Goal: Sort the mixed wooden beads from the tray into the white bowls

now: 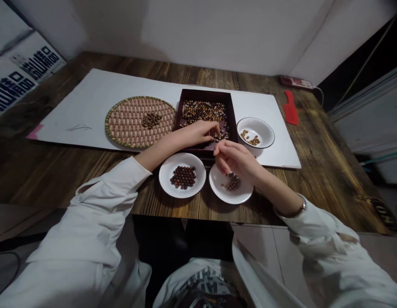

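A dark red rectangular tray holds many mixed beads in brown, yellow and grey tones. My left hand reaches over its near part, thumb and forefinger bent down and apart beside some greyish beads. My right hand hovers by the tray's near right corner, above a white plate with a small group of greyish-brown beads. Its fingers are curled inward; whatever they hold is hidden. Left of that plate, another white plate carries dark red-brown beads.
A round woven mat with olive-brown beads lies left of the tray. To the right stands a white bowl with yellowish beads. A white board lies underneath. Farther right are a red comb-like tool and a power strip.
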`<act>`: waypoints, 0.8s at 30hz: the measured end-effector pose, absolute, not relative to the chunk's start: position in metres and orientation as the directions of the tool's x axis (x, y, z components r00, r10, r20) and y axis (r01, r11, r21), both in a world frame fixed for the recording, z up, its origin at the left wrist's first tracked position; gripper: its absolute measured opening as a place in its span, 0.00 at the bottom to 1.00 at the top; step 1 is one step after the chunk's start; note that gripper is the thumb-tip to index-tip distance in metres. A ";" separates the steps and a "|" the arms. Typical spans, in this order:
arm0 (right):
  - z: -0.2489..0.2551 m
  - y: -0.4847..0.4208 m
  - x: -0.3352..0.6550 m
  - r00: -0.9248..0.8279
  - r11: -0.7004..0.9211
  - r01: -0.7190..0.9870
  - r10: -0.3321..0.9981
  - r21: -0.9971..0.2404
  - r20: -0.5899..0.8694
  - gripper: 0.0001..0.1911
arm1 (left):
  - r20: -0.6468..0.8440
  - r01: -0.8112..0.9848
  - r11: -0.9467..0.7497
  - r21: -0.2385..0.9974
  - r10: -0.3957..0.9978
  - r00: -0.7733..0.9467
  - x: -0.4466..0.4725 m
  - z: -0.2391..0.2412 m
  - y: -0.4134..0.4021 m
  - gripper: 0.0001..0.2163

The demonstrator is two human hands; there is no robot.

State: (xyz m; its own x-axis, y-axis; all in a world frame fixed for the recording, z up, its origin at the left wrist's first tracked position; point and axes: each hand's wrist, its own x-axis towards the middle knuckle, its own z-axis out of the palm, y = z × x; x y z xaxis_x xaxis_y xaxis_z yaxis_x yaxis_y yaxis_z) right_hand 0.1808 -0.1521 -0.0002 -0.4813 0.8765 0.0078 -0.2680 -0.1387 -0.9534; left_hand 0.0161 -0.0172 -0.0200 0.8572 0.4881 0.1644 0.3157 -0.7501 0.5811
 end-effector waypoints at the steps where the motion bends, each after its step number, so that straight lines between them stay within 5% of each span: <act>1: 0.000 -0.152 0.181 -0.480 -0.139 -0.261 0.877 -0.955 0.003 0.11 | 0.162 0.317 -0.751 0.579 0.487 0.858 0.016 -0.021 -0.017 0.10; 24: 0.000 -0.153 0.181 -0.484 -0.140 -0.259 0.875 -0.956 0.003 0.12 | 0.025 0.314 -0.669 0.673 0.446 0.895 0.016 -0.001 -0.031 0.08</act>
State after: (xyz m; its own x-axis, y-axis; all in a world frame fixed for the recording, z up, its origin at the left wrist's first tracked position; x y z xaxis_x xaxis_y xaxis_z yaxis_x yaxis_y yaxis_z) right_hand 0.1805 -0.1526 0.0000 -0.4844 0.8748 0.0027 -0.2588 -0.1404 -0.9557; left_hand 0.0158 -0.0308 -0.0012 0.8949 0.4455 0.0253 0.3142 -0.6694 0.6731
